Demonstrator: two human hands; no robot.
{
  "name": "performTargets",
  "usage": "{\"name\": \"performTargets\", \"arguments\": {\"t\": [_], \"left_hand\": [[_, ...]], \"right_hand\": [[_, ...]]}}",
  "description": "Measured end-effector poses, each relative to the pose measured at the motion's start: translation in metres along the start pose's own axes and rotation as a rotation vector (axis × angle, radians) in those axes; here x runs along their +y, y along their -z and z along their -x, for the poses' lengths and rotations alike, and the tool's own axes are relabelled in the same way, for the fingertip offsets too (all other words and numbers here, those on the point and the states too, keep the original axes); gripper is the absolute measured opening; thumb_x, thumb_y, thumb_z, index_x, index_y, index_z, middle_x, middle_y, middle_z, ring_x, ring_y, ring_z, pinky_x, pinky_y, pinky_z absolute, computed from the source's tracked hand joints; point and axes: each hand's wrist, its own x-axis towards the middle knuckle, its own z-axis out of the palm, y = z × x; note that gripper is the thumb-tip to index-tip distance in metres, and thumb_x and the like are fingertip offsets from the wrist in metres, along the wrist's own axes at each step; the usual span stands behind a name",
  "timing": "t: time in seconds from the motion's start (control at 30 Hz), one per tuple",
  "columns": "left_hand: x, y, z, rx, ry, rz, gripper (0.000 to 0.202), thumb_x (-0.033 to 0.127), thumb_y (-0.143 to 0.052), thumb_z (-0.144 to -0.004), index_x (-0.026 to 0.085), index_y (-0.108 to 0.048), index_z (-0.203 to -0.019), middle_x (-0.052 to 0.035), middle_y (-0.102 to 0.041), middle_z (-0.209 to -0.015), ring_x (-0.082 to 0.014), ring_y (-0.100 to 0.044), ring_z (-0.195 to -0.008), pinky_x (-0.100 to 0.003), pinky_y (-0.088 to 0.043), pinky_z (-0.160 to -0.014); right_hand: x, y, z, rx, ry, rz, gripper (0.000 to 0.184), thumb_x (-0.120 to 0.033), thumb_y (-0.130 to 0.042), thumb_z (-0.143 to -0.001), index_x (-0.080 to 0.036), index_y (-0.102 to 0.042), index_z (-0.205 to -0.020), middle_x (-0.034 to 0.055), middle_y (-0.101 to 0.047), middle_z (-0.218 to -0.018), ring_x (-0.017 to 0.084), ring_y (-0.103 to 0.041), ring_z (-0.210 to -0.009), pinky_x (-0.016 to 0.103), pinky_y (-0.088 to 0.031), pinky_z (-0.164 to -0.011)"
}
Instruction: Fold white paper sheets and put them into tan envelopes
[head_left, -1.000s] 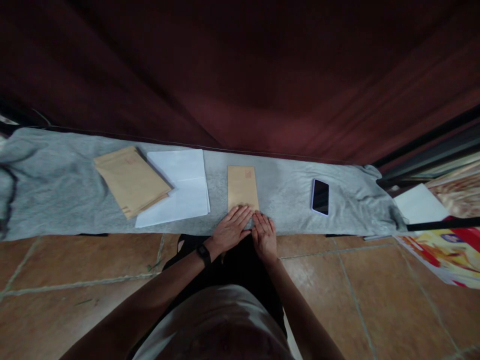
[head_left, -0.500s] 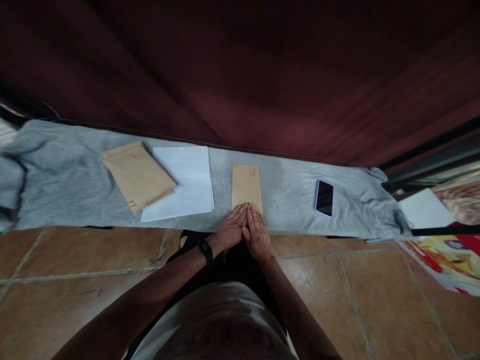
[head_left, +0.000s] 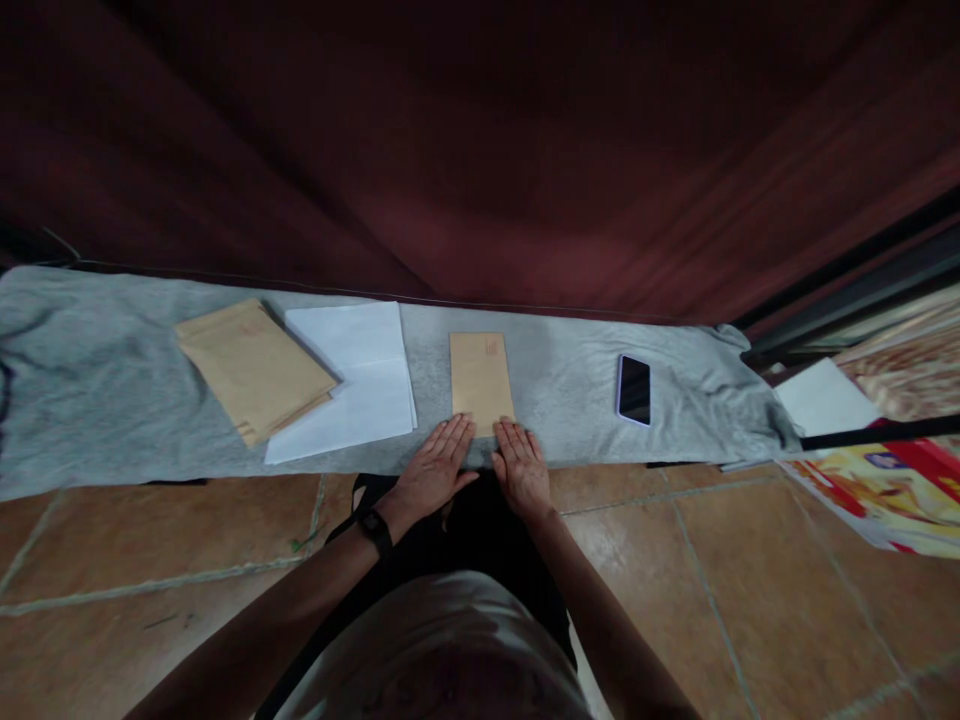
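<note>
A brown paper envelope (head_left: 481, 378) with a small reddish print near its top right corner lies flat on the grey cloth in front of me. My left hand (head_left: 435, 468), with a dark band on its wrist, rests flat with fingers stretched over the envelope's lower left corner. At the lower right corner, my right hand (head_left: 521, 470) lies flat too, fingertips on the paper. Between the hands the envelope's near edge shows. Neither hand is closed round anything.
Left of the envelope are white paper sheets (head_left: 367, 385), partly under a stack of brown envelopes (head_left: 259, 370). A phone (head_left: 634, 390) lies to the right on the grey cloth (head_left: 562, 400). A dark red curtain (head_left: 480, 200) hangs behind. A colourful printed box (head_left: 892, 495) is at the far right.
My hands have moved apart, from together at the middle of the envelope's near edge to its two lower corners. The whole view has shifted slightly.
</note>
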Motion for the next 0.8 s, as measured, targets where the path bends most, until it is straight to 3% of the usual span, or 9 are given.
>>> {"name": "performTargets", "arguments": {"t": [0.27,0.4,0.6,0.8], "left_hand": [[-0.004,0.003,0.006,0.001,0.002,0.021,0.073,0.046,-0.054,-0.098,0.011,-0.032,-0.159,-0.0182,-0.028,-0.167,-0.0294,-0.022,-0.156,-0.048,-0.026,-0.127],[-0.004,0.004,0.005,0.004,0.008,0.039,0.070,0.043,-0.057,-0.097,0.015,-0.037,-0.157,-0.0172,-0.030,-0.166,-0.0303,-0.025,-0.155,-0.049,-0.027,-0.126],[-0.005,-0.002,0.006,0.007,0.010,0.029,0.065,0.030,-0.049,-0.097,0.007,-0.035,-0.157,-0.0195,-0.034,-0.164,-0.0291,-0.029,-0.154,-0.047,-0.028,-0.126],[-0.004,-0.002,0.006,0.034,0.015,0.041,0.064,0.032,-0.052,-0.097,0.009,-0.038,-0.156,-0.0188,-0.035,-0.164,-0.0296,-0.028,-0.155,-0.048,-0.027,-0.127]], "right_hand": [[0.015,0.012,0.005,-0.050,-0.078,0.007,0.050,-0.031,-0.038,-0.108,-0.015,-0.043,-0.155,0.0111,-0.047,-0.158,0.027,-0.042,-0.148,0.050,-0.026,-0.125],[-0.002,0.012,-0.002,-0.018,-0.099,-0.006,0.052,-0.033,-0.039,-0.108,-0.010,-0.043,-0.155,0.0145,-0.044,-0.160,0.028,-0.037,-0.151,0.052,-0.025,-0.126],[-0.043,-0.008,-0.014,-0.039,0.065,-0.101,0.054,-0.036,-0.040,-0.107,-0.012,-0.042,-0.155,0.0115,-0.045,-0.160,0.022,-0.037,-0.151,0.043,-0.028,-0.126],[-0.034,-0.011,-0.009,-0.027,0.045,-0.033,0.056,-0.035,-0.045,-0.106,-0.010,-0.041,-0.156,0.0136,-0.044,-0.160,0.025,-0.037,-0.151,0.045,-0.030,-0.125]]}}
